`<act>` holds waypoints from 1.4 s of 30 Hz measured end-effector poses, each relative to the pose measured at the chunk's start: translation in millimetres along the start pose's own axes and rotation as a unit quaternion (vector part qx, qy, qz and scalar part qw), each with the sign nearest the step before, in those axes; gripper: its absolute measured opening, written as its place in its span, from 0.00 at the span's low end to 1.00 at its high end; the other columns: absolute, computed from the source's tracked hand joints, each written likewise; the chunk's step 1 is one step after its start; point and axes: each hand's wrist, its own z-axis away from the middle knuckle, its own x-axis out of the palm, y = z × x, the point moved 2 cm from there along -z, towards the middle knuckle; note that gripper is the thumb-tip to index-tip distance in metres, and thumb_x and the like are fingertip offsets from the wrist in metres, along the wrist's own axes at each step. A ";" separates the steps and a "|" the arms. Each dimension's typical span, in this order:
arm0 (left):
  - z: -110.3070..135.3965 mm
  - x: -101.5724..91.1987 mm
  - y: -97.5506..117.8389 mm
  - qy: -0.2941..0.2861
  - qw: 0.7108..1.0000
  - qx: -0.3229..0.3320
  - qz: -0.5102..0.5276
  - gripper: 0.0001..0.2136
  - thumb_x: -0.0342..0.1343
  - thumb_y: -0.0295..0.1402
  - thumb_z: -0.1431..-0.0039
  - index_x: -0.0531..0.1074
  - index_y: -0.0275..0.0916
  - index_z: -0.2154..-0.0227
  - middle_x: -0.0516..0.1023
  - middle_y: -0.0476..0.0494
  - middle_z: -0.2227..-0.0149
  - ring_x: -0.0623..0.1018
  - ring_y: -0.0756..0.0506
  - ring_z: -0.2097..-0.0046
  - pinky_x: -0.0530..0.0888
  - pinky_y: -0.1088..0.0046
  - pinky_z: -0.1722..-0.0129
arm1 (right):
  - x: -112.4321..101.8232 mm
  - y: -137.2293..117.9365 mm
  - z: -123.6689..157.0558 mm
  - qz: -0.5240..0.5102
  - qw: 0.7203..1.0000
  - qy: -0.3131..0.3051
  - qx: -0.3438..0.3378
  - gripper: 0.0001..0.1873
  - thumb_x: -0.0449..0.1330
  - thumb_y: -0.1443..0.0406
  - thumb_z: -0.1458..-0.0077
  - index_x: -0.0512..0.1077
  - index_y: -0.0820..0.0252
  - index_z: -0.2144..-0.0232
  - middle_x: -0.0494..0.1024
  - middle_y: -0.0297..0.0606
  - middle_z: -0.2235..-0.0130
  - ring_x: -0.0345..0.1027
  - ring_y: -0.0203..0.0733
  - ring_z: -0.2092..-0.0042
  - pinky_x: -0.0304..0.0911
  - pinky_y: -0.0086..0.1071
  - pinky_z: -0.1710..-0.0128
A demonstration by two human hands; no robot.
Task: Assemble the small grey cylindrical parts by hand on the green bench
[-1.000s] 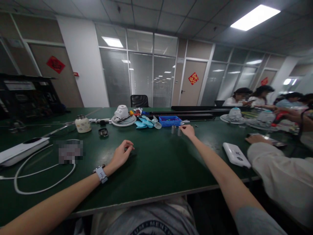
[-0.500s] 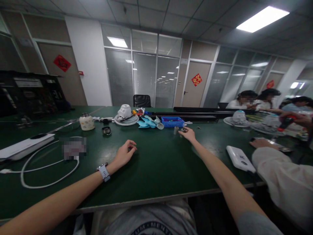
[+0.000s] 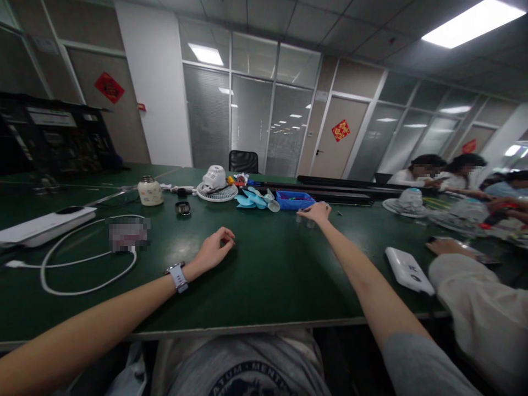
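My left hand (image 3: 214, 247) rests on the green table (image 3: 256, 286), loosely curled, with a gap between fingers and thumb and nothing seen in it. A watch (image 3: 178, 276) is on that wrist. Further out, my right hand (image 3: 317, 212) reaches to the front of the blue basket (image 3: 295, 200). Its fingers are pinched together; whatever they hold is too small and blurred to name. Just below them stand two small, short cylinders, a left one (image 3: 300, 218) and a right one (image 3: 310, 223), partly covered by the hand.
Light blue fan blades (image 3: 252, 199) and a white fan part (image 3: 216, 184) lie left of the basket. Further left are a jar (image 3: 150, 192), a dark ring-like object (image 3: 182, 208) and a white cable (image 3: 45, 275). At right are a white power bank (image 3: 409, 270) and a co-worker's sleeve (image 3: 474, 297).
My right hand has gone from beside the second cylinder to over both cylinders, now covering more of them. My left hand stays about where it was. The whole view has shifted slightly.
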 end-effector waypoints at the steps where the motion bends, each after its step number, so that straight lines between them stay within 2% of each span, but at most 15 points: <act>1: 0.0 0.1 -0.3 0.001 1.000 0.000 -0.002 0.11 0.50 0.39 0.44 0.66 0.41 0.61 0.79 0.44 0.62 0.78 0.43 0.61 0.73 0.67 0.63 | 1.1 -0.7 1.2 0.003 1.000 0.014 -0.001 0.23 0.61 0.44 0.54 0.81 0.51 0.63 0.75 0.46 0.49 0.54 0.60 0.40 0.47 0.52 0.44; 4: 0.4 -0.1 0.1 0.007 1.000 0.004 -0.005 0.10 0.51 0.38 0.45 0.66 0.40 0.62 0.79 0.43 0.63 0.78 0.44 0.61 0.73 0.67 0.63 | 0.0 -7.0 6.3 -0.010 0.998 0.064 -0.014 0.22 0.61 0.45 0.55 0.81 0.52 0.67 0.72 0.46 0.46 0.48 0.60 0.37 0.40 0.57 0.42; 8: 0.8 -0.5 2.1 0.018 1.000 0.015 -0.003 0.09 0.51 0.37 0.45 0.67 0.40 0.62 0.78 0.44 0.64 0.78 0.44 0.62 0.73 0.67 0.63 | -16.6 -28.4 22.1 -0.109 0.987 0.109 -0.051 0.20 0.64 0.45 0.59 0.81 0.51 0.71 0.71 0.43 0.46 0.47 0.60 0.37 0.37 0.57 0.41; 11: 1.4 -1.2 5.3 0.034 0.999 0.030 -0.007 0.10 0.52 0.38 0.44 0.67 0.40 0.62 0.78 0.43 0.62 0.78 0.43 0.61 0.73 0.66 0.63 | -35.5 -57.5 50.4 -0.213 0.967 0.084 -0.116 0.21 0.67 0.44 0.62 0.81 0.51 0.71 0.73 0.42 0.48 0.51 0.59 0.38 0.42 0.54 0.41; 14: 3.4 -3.4 13.6 0.075 0.996 0.056 -0.009 0.11 0.52 0.39 0.42 0.67 0.40 0.59 0.78 0.42 0.59 0.77 0.42 0.56 0.73 0.64 0.60 | -53.9 -92.3 92.1 -0.288 0.934 0.039 -0.208 0.21 0.68 0.44 0.64 0.81 0.50 0.72 0.73 0.38 0.48 0.52 0.57 0.38 0.42 0.51 0.40; 17: 5.7 -4.9 27.8 0.118 0.989 0.087 0.004 0.14 0.53 0.41 0.41 0.66 0.41 0.54 0.78 0.41 0.55 0.76 0.41 0.51 0.73 0.61 0.56 | -68.3 -119.8 131.3 -0.321 0.901 0.001 -0.290 0.21 0.69 0.44 0.65 0.81 0.48 0.71 0.72 0.37 0.46 0.50 0.56 0.37 0.41 0.50 0.40; 20: 5.7 -3.6 42.9 0.118 0.985 0.117 0.039 0.19 0.56 0.41 0.43 0.62 0.42 0.50 0.78 0.41 0.54 0.77 0.41 0.50 0.72 0.60 0.51 | -74.6 -133.5 153.6 -0.321 0.885 -0.019 -0.337 0.19 0.70 0.46 0.64 0.81 0.47 0.70 0.72 0.36 0.46 0.49 0.56 0.36 0.40 0.51 0.40; 24: 2.1 0.0 53.2 0.075 0.988 0.109 0.079 0.24 0.59 0.41 0.46 0.60 0.42 0.48 0.77 0.40 0.52 0.78 0.41 0.51 0.73 0.61 0.50 | -67.6 -137.0 161.1 -0.303 0.880 -0.041 -0.363 0.19 0.70 0.46 0.64 0.81 0.47 0.70 0.72 0.37 0.46 0.49 0.57 0.36 0.40 0.52 0.40; 28: -2.1 2.8 51.0 0.039 0.993 0.072 0.084 0.26 0.61 0.43 0.49 0.62 0.42 0.48 0.78 0.40 0.55 0.79 0.40 0.53 0.74 0.60 0.52 | -56.7 -135.4 160.2 -0.296 0.886 -0.057 -0.352 0.19 0.70 0.46 0.63 0.81 0.48 0.70 0.73 0.38 0.48 0.49 0.57 0.36 0.43 0.53 0.41; 33: -7.4 6.6 47.7 0.019 0.994 0.074 0.077 0.24 0.62 0.43 0.50 0.65 0.42 0.52 0.80 0.41 0.57 0.80 0.40 0.53 0.75 0.62 0.53 | -55.7 -135.6 160.5 -0.319 0.883 -0.091 -0.333 0.18 0.71 0.48 0.64 0.80 0.51 0.72 0.75 0.40 0.51 0.54 0.57 0.39 0.49 0.51 0.43; 37: -14.1 5.2 57.5 0.000 0.994 0.092 0.063 0.21 0.63 0.42 0.51 0.66 0.41 0.56 0.81 0.44 0.63 0.81 0.41 0.56 0.75 0.64 0.56 | -57.8 -136.0 161.4 -0.320 0.882 -0.084 -0.335 0.18 0.72 0.50 0.65 0.80 0.53 0.73 0.78 0.40 0.54 0.59 0.55 0.42 0.53 0.48 0.46; 39: -18.3 -1.9 65.6 0.012 0.993 0.100 0.062 0.19 0.62 0.42 0.50 0.65 0.41 0.58 0.81 0.45 0.65 0.81 0.42 0.58 0.75 0.65 0.57 | -57.5 -135.8 161.6 -0.322 0.880 -0.079 -0.341 0.18 0.71 0.50 0.65 0.80 0.54 0.73 0.78 0.39 0.56 0.63 0.53 0.45 0.56 0.45 0.48; 42: -21.6 -19.6 71.1 0.066 0.992 0.097 0.056 0.19 0.62 0.43 0.50 0.64 0.41 0.60 0.82 0.44 0.64 0.81 0.42 0.59 0.75 0.65 0.58 | -55.3 -135.9 161.3 -0.339 0.869 -0.087 -0.349 0.20 0.70 0.47 0.63 0.80 0.54 0.73 0.79 0.38 0.59 0.69 0.48 0.52 0.60 0.39 0.52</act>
